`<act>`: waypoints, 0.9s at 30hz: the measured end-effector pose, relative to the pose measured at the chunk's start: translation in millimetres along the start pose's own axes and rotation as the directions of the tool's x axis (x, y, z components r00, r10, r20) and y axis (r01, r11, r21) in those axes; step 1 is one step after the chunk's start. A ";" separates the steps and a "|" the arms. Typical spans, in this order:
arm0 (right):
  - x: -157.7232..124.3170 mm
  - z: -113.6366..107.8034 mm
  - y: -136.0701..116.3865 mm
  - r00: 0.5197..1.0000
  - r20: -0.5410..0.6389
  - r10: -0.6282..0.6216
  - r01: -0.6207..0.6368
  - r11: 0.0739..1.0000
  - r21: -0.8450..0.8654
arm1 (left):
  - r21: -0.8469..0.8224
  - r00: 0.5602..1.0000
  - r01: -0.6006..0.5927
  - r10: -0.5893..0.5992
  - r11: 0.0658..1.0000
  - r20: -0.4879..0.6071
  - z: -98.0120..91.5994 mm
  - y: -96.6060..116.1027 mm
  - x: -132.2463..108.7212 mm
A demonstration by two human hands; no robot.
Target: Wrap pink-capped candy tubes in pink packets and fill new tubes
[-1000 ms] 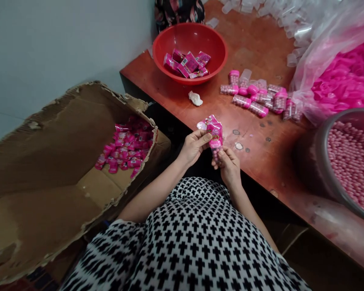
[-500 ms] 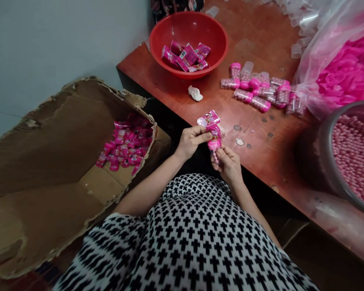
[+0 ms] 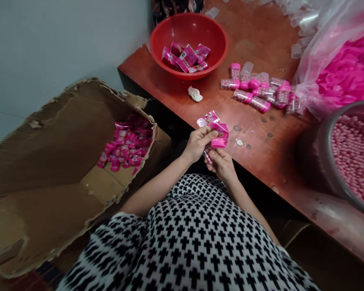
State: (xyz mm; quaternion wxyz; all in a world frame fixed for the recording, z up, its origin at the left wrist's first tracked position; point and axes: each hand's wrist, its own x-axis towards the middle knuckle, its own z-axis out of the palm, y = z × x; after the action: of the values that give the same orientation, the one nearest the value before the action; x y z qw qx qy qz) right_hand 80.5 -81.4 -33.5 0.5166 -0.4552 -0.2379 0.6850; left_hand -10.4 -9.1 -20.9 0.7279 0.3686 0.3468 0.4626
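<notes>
The left fingers (image 3: 202, 136) are clamped on a pink foil packet (image 3: 220, 135), and the right fingers (image 3: 216, 156) pinch its lower end, where a clear plastic bottle (image 3: 207, 155) pokes out. This looks like fitting packet and bottle together, which calls for steady pinches. They're held over the desk's (image 3: 261, 48) edge, with a red plastic bowl (image 3: 157, 48) at 12 o'clock and a cardboard box (image 3: 48, 133) at 9 o'clock.

Soft, even indoor light fills the view, with a pale sheen along the glossy bench (image 3: 336, 226) and deep shadow beneath it. Wide-angle distortion bends the edges.
</notes>
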 end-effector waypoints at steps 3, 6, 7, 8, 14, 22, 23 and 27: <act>6.0 -8.4 -6.0 0.998 -0.027 -0.053 0.052 0.998 -0.027 | 0.028 0.990 -0.134 0.135 0.991 -0.031 -7.5 -2.9 13.5; 7.6 -15.6 -15.3 0.994 -0.037 -0.102 0.101 0.995 -0.026 | 0.074 0.988 -0.144 0.148 0.987 -0.053 -13.5 -3.8 22.5; 7.8 -17.0 -18.1 0.992 -0.033 -0.121 0.121 0.992 -0.021 | 0.081 0.988 -0.136 0.142 0.987 -0.067 -14.2 -4.4 23.7; 8.2 -17.9 -20.1 0.989 -0.028 -0.145 0.144 0.989 -0.015 | 0.084 0.987 -0.129 0.136 0.988 -0.083 -14.2 -5.1 24.2; 17.3 -16.4 -21.1 0.950 -0.037 -0.309 0.307 0.950 -0.051 | 0.126 0.963 -0.179 0.200 0.976 -0.180 -6.6 -5.8 23.9; 14.9 -20.8 -43.4 0.878 -0.250 -0.407 0.343 0.901 -0.265 | -0.092 0.967 -0.076 0.051 0.993 -0.248 23.9 2.0 31.0; 14.8 -20.6 -45.1 0.886 -0.271 -0.377 0.320 0.919 -0.232 | -0.112 0.968 -0.068 0.039 0.991 -0.248 29.9 -0.3 32.2; 13.4 -13.1 -44.3 0.843 -0.313 -0.437 0.373 0.895 -0.244 | -0.085 0.950 -0.105 0.075 0.991 -0.304 51.8 -8.7 36.6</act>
State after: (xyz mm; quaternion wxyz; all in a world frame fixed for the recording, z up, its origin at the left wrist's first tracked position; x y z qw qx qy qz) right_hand 113.0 -55.3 -9.5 0.6429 -0.5551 -0.2894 0.4414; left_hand 49.2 11.1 -9.0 0.6625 0.2726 0.4125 0.5627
